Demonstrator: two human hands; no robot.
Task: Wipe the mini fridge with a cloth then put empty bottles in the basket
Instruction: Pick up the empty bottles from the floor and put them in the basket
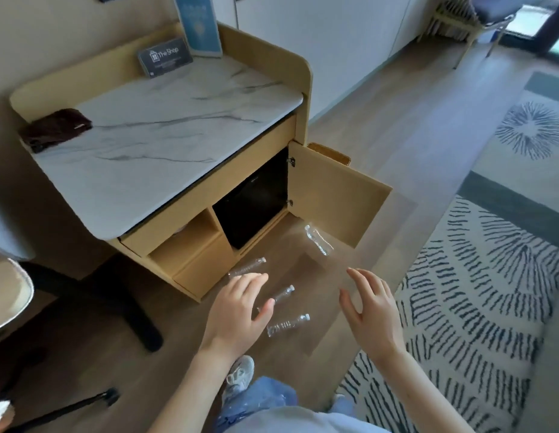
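bottles (287,325): four, lying on wood floor (381,142), frame centre, below black mini fridge (253,201) | cloth (56,129) upper left on marble top (178,120) | left hand (237,310), right hand (372,310) spread, empty, above bottles | risk: round bottles may roll when nudged; basket (329,153) half-hidden behind open door (334,195) | patterned rug (459,292) right

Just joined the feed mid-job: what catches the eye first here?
Four clear bottles lie scattered on the wood floor before the open cabinet door, with the left hand and right hand held open over them. Inside sits the black mini fridge; a dark cloth lies at the left edge of the marble top.
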